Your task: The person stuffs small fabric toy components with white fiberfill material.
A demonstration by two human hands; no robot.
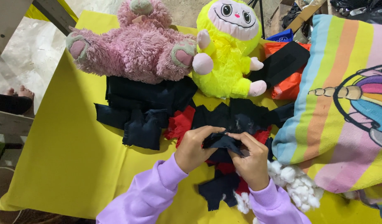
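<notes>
Both hands pinch one small dark cloth piece just above the yellow table cover. The left hand grips its left edge, the right hand its right; I think small, tight pinches work best, with the white stuffing close by

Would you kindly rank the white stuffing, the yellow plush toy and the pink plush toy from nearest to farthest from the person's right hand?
1. White fluffy stuffing: just right of the right hand, beside the wrist.
2. Yellow plush toy: straight above the hand, at the table's far side.
3. Pink shaggy plush toy: farthest, up and to the left.
</notes>
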